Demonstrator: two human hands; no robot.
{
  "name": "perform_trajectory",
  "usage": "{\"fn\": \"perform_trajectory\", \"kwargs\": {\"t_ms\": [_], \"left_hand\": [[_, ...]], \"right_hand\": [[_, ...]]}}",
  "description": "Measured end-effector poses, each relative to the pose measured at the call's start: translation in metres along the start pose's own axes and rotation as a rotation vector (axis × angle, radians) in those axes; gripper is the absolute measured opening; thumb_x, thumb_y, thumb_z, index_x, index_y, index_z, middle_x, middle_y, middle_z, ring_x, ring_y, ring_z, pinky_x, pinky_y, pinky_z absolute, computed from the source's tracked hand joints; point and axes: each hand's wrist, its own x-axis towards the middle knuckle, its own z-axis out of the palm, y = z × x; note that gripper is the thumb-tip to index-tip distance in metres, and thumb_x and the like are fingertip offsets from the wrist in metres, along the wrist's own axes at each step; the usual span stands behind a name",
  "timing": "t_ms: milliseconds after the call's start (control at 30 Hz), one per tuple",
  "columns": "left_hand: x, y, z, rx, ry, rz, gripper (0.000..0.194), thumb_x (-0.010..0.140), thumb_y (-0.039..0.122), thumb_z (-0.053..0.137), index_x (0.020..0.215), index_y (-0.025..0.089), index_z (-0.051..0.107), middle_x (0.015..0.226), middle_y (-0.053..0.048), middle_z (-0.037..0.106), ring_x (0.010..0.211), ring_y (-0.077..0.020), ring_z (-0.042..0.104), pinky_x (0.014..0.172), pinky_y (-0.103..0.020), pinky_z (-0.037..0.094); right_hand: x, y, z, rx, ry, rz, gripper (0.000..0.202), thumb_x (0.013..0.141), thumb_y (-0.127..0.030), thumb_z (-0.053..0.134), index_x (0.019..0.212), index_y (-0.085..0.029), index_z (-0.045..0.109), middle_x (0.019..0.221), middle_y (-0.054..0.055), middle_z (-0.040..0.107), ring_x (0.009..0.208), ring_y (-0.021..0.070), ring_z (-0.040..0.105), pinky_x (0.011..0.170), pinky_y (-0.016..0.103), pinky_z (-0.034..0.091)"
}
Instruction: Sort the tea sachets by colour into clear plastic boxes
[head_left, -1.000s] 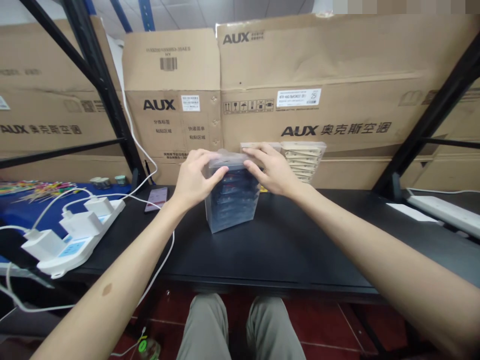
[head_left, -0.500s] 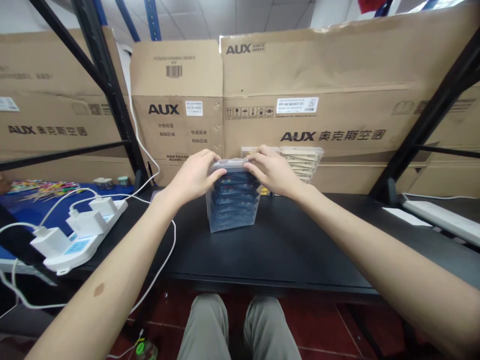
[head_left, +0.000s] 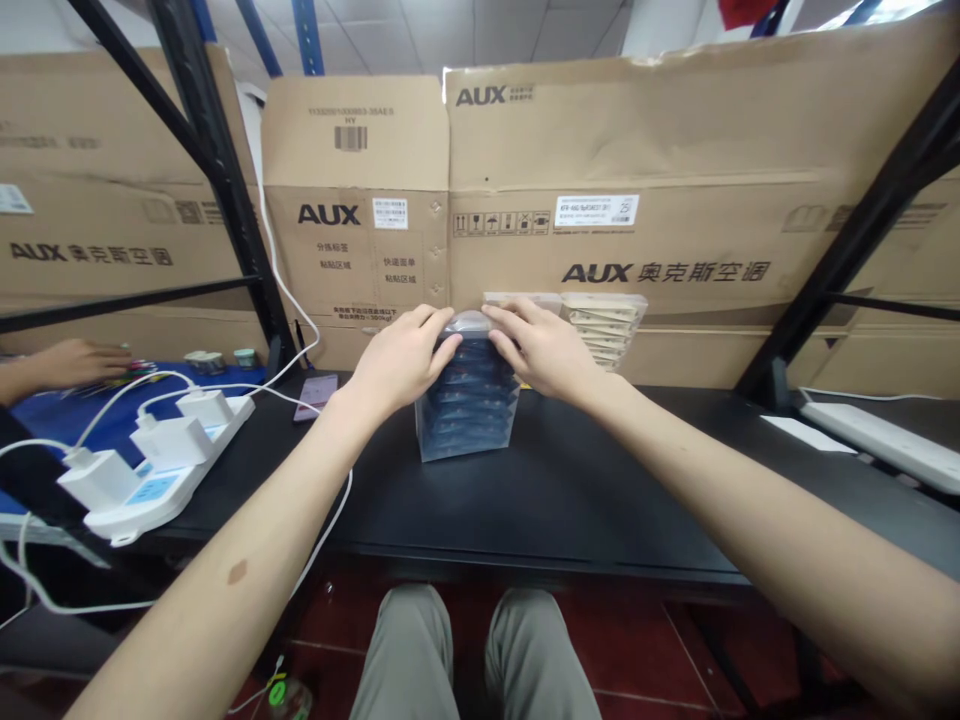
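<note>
A clear plastic box [head_left: 466,405] packed with several dark blue packets stands upright on the black table [head_left: 585,490]. At its top left edge is my left hand [head_left: 405,360], thumb and fingers closed on the rim. My right hand [head_left: 544,348] grips the top right edge the same way. Between the hands, a clear flap [head_left: 469,322] bulges upward at the top of the box. Just behind my right hand stands another clear box [head_left: 606,330] filled with several cream packets.
Left lie a white power strip [head_left: 161,485] with chargers and cables, and a phone [head_left: 316,396]. Another person's hand [head_left: 75,362] is over a blue surface at far left. Cardboard [head_left: 675,130] stands behind; a white bar [head_left: 885,440] lies right.
Both hands have shifted slightly on the box top, and the clear flap between them now bulges up. The other person's hand has come into view at left, and the phone is more visible.
</note>
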Motion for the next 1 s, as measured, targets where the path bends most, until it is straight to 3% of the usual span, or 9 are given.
{"fn": "perform_trajectory", "kwargs": {"t_ms": [100,300,500,700,767,900,1000], "left_hand": [[0.001,0.004,0.004,0.014,0.021,-0.022,0.044,0.100,0.039,0.037,0.137,0.018,0.051,0.125,-0.011,0.062,0.116,-0.0255,0.059,0.099,-0.041,0.048],[0.004,0.010,0.007,-0.001,0.045,-0.136,0.037,0.096,0.041,0.044,0.119,0.020,0.064,0.121,-0.008,0.064,0.112,-0.0271,0.059,0.096,-0.043,0.050],[0.006,0.010,0.013,-0.009,0.062,-0.154,0.045,0.094,0.041,0.048,0.127,0.013,0.060,0.123,-0.013,0.061,0.116,-0.0307,0.052,0.103,-0.049,0.047],[0.007,0.004,0.024,-0.082,0.135,-0.183,0.046,0.088,0.042,0.059,0.123,0.012,0.061,0.122,-0.014,0.056,0.118,-0.0298,0.051,0.109,-0.048,0.043],[0.004,0.000,0.030,-0.134,0.189,-0.194,0.049,0.086,0.039,0.062,0.127,0.013,0.058,0.126,-0.015,0.052,0.123,-0.0295,0.050,0.111,-0.047,0.041],[-0.012,-0.002,0.047,-0.269,0.359,-0.254,0.066,0.084,0.036,0.064,0.142,0.019,0.038,0.143,-0.016,0.039,0.140,-0.0274,0.037,0.117,-0.047,0.035],[-0.030,0.001,0.063,-0.395,0.377,-0.380,0.082,0.084,0.039,0.065,0.151,0.022,0.020,0.147,-0.019,0.035,0.139,-0.0276,0.041,0.113,-0.048,0.040]], "right_hand": [[-0.001,-0.003,0.005,-0.001,0.009,0.010,0.043,0.101,-0.036,0.037,0.132,-0.015,0.059,0.126,0.014,0.058,0.110,0.0274,0.061,0.097,0.044,0.050],[-0.002,-0.005,0.012,0.023,0.004,0.039,0.045,0.100,-0.037,0.040,0.134,-0.011,0.056,0.130,0.015,0.061,0.120,0.0295,0.057,0.105,0.047,0.046],[-0.003,-0.006,0.013,0.052,-0.037,0.096,0.051,0.098,-0.035,0.046,0.140,-0.007,0.050,0.142,0.018,0.055,0.134,0.0307,0.049,0.114,0.049,0.038],[0.008,-0.004,0.008,0.141,-0.122,0.144,0.054,0.097,-0.043,0.048,0.140,-0.011,0.053,0.146,0.016,0.053,0.138,0.0301,0.045,0.117,0.051,0.033],[0.011,-0.002,0.010,0.202,-0.129,0.184,0.058,0.095,-0.045,0.050,0.142,-0.011,0.050,0.150,0.017,0.047,0.142,0.0302,0.040,0.119,0.051,0.029],[0.005,0.001,0.023,0.387,-0.050,0.360,0.078,0.091,-0.049,0.055,0.154,-0.011,0.029,0.160,0.019,0.027,0.150,0.0294,0.023,0.122,0.052,0.021],[-0.011,-0.002,0.040,0.558,0.030,0.501,0.084,0.090,-0.046,0.058,0.157,-0.013,0.019,0.160,0.019,0.028,0.148,0.0295,0.028,0.118,0.053,0.028]]}}
